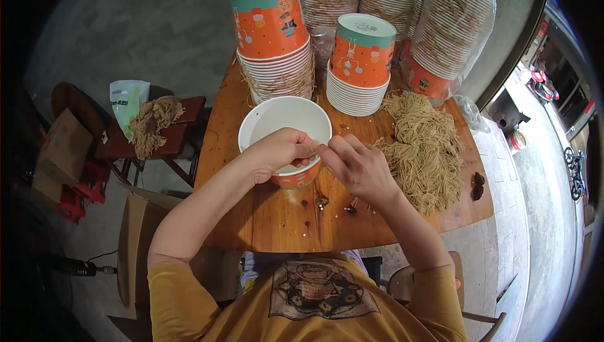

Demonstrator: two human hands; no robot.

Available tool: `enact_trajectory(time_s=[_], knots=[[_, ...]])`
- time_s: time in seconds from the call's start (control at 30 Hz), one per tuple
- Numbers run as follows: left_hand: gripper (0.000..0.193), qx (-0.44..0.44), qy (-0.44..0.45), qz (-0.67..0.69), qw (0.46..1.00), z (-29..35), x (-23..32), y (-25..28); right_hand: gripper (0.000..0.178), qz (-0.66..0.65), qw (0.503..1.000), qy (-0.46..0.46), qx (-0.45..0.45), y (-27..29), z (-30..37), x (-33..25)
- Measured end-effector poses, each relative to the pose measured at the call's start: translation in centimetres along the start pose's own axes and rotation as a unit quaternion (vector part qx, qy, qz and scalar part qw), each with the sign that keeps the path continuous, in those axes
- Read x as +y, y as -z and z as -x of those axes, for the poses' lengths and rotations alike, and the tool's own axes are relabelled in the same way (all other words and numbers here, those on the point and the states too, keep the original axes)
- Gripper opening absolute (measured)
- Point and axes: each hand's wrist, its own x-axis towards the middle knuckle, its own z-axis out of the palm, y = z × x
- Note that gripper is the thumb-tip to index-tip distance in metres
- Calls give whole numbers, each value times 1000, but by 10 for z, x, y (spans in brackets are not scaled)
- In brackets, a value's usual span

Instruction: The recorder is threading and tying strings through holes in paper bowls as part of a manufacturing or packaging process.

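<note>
An upright paper bucket [292,183], white inside and orange outside, stands in front of me on the wooden table. My left hand [286,147] reaches over its near right rim with the fingers closed. Close beside it, my right hand [360,167] is pinched at the same rim, the fingertips of both hands nearly meeting. Whatever lies between the fingers is too small or hidden to name. To the right of my right hand lies a big heap of tan twine [425,153].
Behind the bucket rise upside-down stacks of orange and green paper buckets [270,27] [363,56]. Bagged bucket stacks [450,24] stand at the back right. Small dark bits [321,201] and white beads lie near the table's front. More twine [157,119] rests on a stool at left.
</note>
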Motion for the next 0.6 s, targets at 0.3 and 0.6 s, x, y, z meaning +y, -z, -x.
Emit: enact_trajectory(time_s=[0.3,0.6], knots=[[16,-6,-19,-16,1000,-4,-1,-3,16,-180,977,-118,19,-12,-15,9],[16,-22,-17,-4,1000,-4,0,-1,14,-555,749,-352,-82,-1,-11,14]])
